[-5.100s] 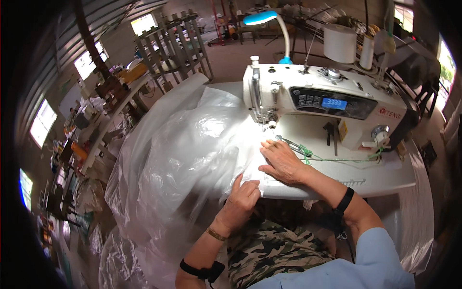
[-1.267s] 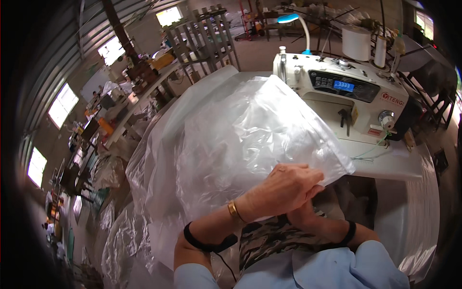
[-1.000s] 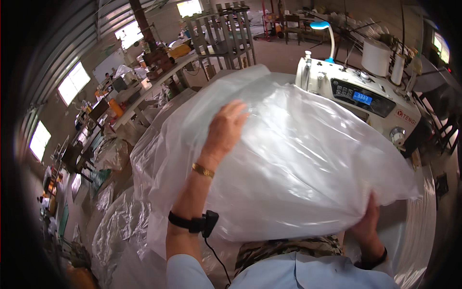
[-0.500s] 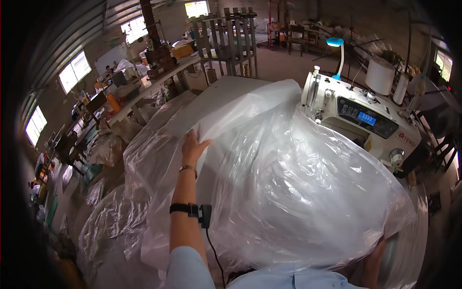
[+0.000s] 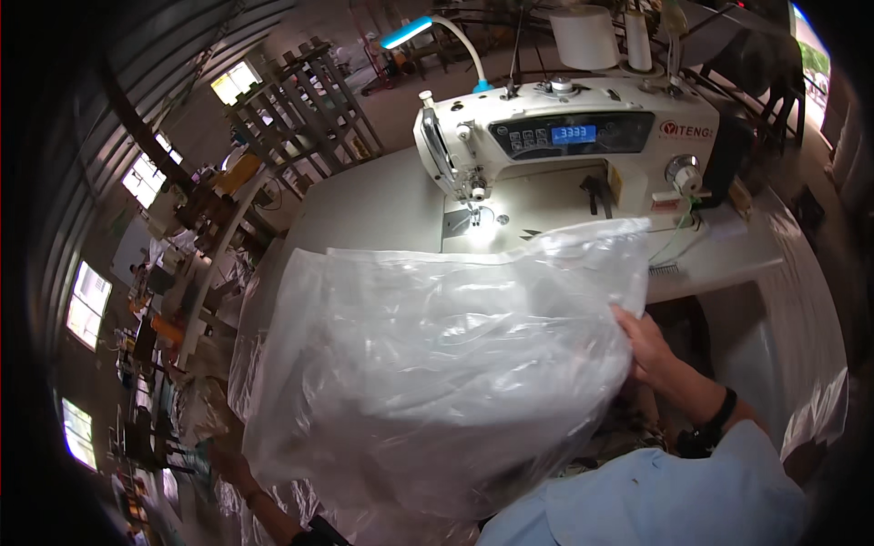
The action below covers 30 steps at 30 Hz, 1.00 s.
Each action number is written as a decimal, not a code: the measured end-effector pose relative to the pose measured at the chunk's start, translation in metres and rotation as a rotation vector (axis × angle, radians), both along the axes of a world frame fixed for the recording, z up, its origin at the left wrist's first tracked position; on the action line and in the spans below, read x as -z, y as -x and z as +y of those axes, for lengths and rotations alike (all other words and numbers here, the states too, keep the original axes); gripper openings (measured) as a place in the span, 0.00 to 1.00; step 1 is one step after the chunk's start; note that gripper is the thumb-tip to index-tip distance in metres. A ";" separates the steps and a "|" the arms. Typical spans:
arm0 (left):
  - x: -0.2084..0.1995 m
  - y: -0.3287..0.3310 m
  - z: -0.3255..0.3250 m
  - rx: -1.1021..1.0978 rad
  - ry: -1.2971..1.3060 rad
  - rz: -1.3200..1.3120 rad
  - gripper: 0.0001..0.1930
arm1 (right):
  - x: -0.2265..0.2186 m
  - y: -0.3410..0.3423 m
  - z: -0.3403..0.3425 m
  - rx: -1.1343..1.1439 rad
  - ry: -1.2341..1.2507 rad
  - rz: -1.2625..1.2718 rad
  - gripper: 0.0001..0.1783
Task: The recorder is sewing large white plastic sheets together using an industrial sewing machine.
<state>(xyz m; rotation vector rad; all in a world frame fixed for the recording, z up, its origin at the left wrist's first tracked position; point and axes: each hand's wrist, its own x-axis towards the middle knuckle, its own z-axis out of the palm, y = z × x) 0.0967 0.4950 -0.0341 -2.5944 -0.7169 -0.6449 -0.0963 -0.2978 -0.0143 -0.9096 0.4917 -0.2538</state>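
A large clear plastic sheet (image 5: 437, 364) with a folded, seam-like upper edge spreads in front of me, over the near part of the sewing table. My right hand (image 5: 648, 348) grips its right edge, thumb on the near face and the other fingers mostly behind. Low on the left, my left hand (image 5: 229, 462) is beside the sheet's left edge; it is dark there, and its fingers do not show clearly. Beyond the sheet stands a white sewing machine (image 5: 574, 136), its needle and presser foot (image 5: 475, 218) lit and just past the sheet's upper edge.
A blue-headed lamp (image 5: 407, 33) bends over the machine. White thread cones (image 5: 584, 38) stand behind it. The pale tabletop (image 5: 364, 205) extends left of the needle. A slatted metal rack (image 5: 305, 118) and a long cluttered bench (image 5: 214, 264) are at the far left.
My view has swung toward the machine. The billowing sheet now hangs flatter, its upper edge near the needle. My left hand has dropped to the lower left; my right hand has risen with the sheet's edge.
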 end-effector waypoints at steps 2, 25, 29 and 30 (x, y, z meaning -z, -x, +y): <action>-0.062 0.006 -0.036 0.374 0.009 -0.290 0.24 | -0.004 -0.022 0.018 -0.069 -0.041 -0.042 0.23; -0.066 -0.039 -0.452 0.859 0.457 0.438 0.26 | -0.072 -0.091 0.045 -0.124 1.835 -0.594 0.27; -0.062 -0.021 -0.412 0.771 0.436 0.340 0.26 | -0.034 -0.163 0.049 -0.138 1.942 -0.413 0.33; -0.062 -0.028 -0.407 0.775 0.423 0.355 0.26 | -0.025 -0.170 0.039 -0.242 1.956 -0.285 0.37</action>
